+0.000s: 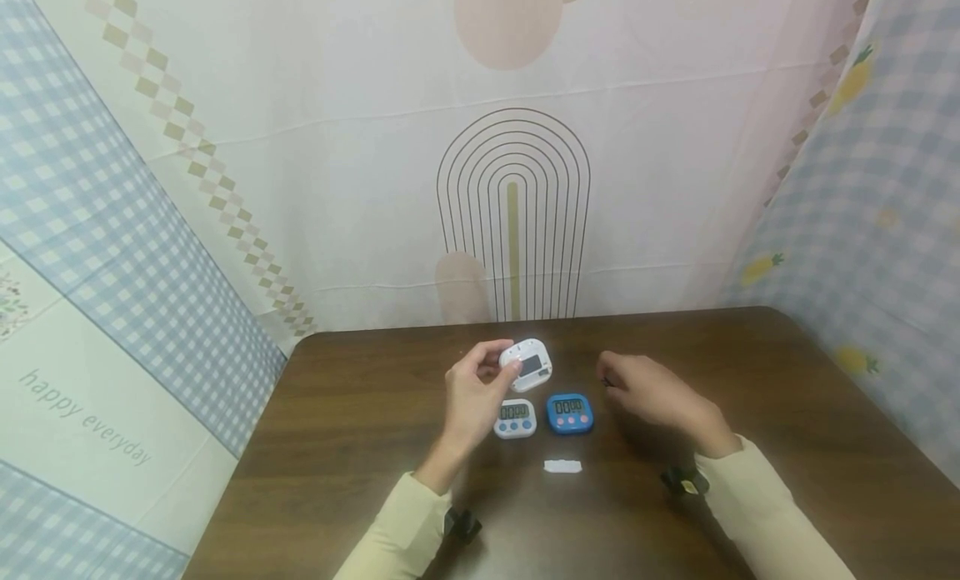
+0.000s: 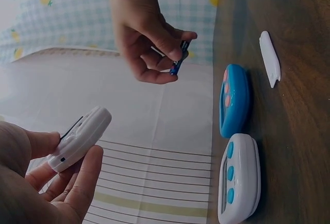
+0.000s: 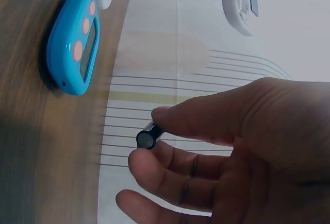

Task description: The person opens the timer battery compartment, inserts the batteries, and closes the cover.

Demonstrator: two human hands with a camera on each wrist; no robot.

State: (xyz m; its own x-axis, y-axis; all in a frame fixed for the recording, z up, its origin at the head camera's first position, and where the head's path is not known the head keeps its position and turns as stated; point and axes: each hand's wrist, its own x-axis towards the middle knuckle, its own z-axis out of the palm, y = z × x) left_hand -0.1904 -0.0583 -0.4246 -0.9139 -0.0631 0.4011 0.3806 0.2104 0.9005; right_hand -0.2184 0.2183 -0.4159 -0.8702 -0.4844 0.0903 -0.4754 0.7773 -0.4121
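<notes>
My left hand (image 1: 475, 397) grips a white digital timer (image 1: 534, 377) by its left edge, above the table. The timer's back, with a dark rectangle (image 1: 529, 365) on it, faces the head camera. To the right, my right hand (image 1: 651, 390) pinches a small dark cylindrical battery (image 3: 148, 136) between thumb and fingers, apart from the timer. In the left wrist view the battery (image 2: 180, 58) shows blue. Below the hands, a white timer with blue buttons (image 1: 514, 419) and a blue timer with pink buttons (image 1: 570, 413) lie face up.
A small white plastic strip (image 1: 562, 466), shaped like a battery cover, lies in front of the blue timer on the brown wooden table (image 1: 337, 447). A patterned cloth (image 1: 375, 188) hangs behind the table's far edge, and checked cloths (image 1: 885, 272) hang at both sides.
</notes>
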